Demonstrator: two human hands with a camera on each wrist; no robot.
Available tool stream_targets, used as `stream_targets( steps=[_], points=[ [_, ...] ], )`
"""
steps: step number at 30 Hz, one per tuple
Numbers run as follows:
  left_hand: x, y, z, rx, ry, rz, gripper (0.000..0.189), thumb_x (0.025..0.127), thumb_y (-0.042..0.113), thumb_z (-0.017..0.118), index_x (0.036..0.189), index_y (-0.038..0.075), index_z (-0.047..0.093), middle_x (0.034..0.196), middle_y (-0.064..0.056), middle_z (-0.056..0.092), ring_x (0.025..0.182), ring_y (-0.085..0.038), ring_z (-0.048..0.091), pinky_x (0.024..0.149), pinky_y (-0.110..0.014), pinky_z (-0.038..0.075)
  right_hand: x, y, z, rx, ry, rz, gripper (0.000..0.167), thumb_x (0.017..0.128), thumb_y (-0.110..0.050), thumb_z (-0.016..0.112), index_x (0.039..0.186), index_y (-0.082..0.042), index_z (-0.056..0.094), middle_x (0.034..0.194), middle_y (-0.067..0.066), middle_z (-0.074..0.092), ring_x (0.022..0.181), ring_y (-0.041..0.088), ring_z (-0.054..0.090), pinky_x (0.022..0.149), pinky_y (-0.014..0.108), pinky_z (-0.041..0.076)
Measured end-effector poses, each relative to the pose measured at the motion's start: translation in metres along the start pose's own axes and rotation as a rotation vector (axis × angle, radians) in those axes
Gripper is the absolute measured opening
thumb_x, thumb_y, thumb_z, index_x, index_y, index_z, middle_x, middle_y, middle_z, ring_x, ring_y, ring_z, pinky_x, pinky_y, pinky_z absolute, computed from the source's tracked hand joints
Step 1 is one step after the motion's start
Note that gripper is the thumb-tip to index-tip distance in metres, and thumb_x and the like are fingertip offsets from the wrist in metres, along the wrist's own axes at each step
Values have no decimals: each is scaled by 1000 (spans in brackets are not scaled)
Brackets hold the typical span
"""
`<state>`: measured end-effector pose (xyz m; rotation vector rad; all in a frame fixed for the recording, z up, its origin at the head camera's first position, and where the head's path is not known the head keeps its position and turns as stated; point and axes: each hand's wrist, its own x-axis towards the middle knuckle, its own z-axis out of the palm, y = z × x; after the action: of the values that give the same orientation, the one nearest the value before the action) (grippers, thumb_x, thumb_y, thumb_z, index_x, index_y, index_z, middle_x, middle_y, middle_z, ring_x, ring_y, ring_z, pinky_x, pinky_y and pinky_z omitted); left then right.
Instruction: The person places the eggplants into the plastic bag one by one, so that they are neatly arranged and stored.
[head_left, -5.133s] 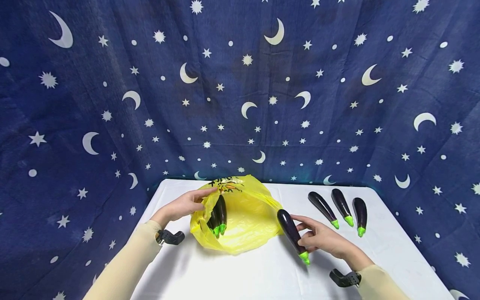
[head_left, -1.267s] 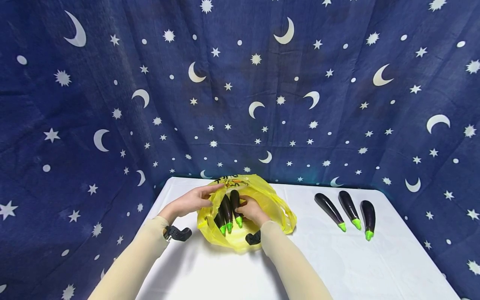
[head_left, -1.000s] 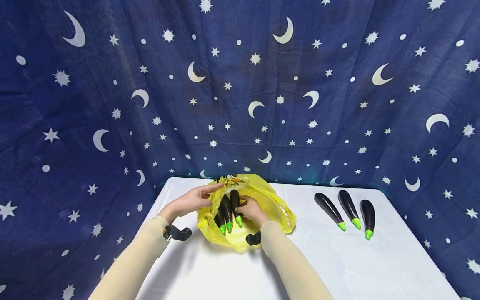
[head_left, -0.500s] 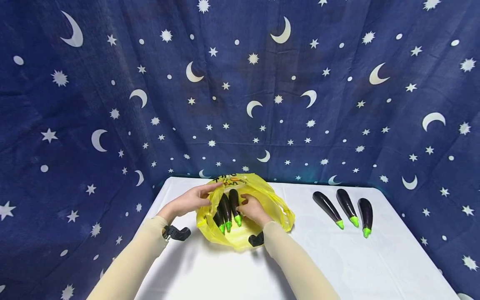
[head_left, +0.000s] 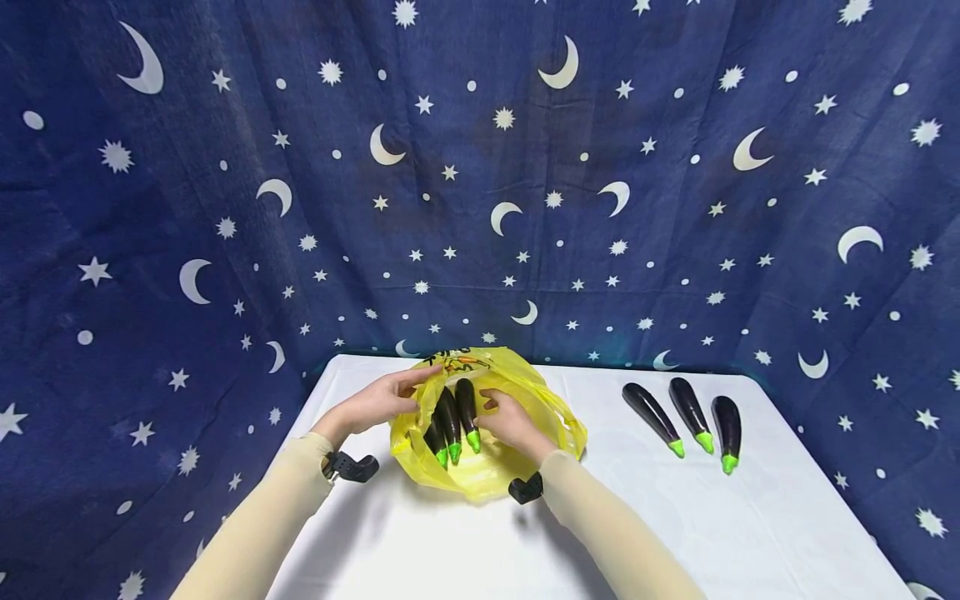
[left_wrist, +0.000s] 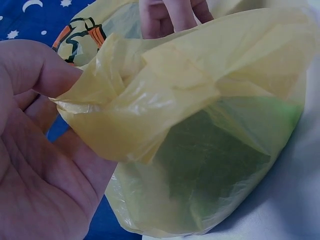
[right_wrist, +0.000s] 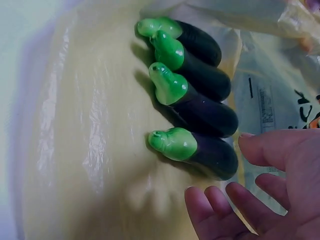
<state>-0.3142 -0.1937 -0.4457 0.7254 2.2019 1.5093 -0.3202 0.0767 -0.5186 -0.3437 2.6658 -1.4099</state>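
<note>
Right hand (head_left: pixel 512 422) has eased off the eggplant (head_left: pixel 467 407), fingers spread; left hand (head_left: pixel 377 402) pinches the bag (head_left: pixel 487 468).

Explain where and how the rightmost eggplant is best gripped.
Rightmost eggplant: probably grip its dark middle across the width, coming from above and the right. It lies lengthwise, green stem pointing nearward, with another eggplant on its left.

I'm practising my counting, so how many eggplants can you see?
7. Three eggplants lie on the white table, right of the yellow bag; four more eggplants lie side by side inside the bag. Others could be hidden in its folds.
</note>
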Motion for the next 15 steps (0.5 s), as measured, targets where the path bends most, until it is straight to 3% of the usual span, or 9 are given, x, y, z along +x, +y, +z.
stream_targets(
  steps=[7, 15],
  points=[
    [0, 1, 0, 17, 4, 1, 76, 89, -7, 56, 159, 17, 39, 162, -9, 36, 141, -28, 43, 106, -36, 45, -15, -5, -10, 0, -19, -62, 61, 89, -13, 75, 144, 1, 54, 127, 23, 64, 112, 40, 62, 92, 50, 53],
    [0, 2, 0, 12, 1, -8, 76, 89, -6, 56, 159, 17, 39, 162, -9, 36, 141, -28, 44, 107, -38, 44, -29, -5, -19, 32, -48, -130, 61, 90, -11, 74, 146, 0, 52, 129, 25, 61, 103, 35, 65, 86, 46, 56]
  ],
)
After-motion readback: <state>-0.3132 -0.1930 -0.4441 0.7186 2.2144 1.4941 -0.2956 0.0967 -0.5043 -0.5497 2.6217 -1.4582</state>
